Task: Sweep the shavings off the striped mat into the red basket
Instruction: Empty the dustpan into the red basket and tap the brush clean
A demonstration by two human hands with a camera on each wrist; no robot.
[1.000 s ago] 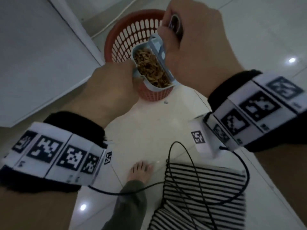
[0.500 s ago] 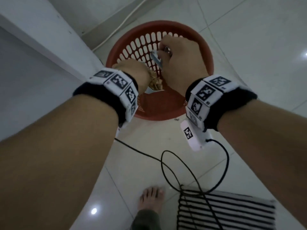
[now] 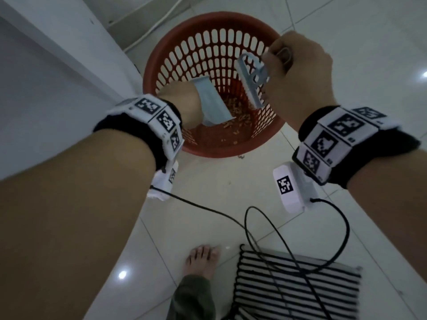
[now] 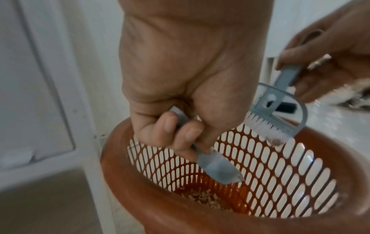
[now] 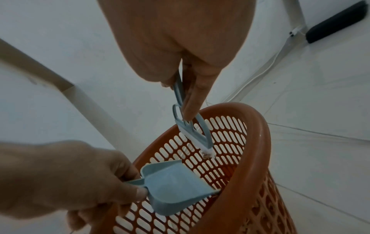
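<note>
While both my hands hang over red basket (image 3: 209, 144), left hand (image 4: 180, 88) grips handle of pale blue dustpan (image 5: 176, 186), fingers (image 4: 170, 126) curled round it, pan tipped mouth-down inside rim. Right hand (image 3: 298, 75) pinches handle of small brush (image 3: 250, 82), bristles pointing down into basket, just beside pan, not touching. Shavings (image 3: 235, 118) lie on basket bottom; one bit on floor (image 3: 231, 195) near basket. Striped mat (image 3: 298, 289) lies on floor near my bare foot (image 3: 202, 262), well apart from basket, black cable (image 3: 272, 232) trailing over it.
</note>
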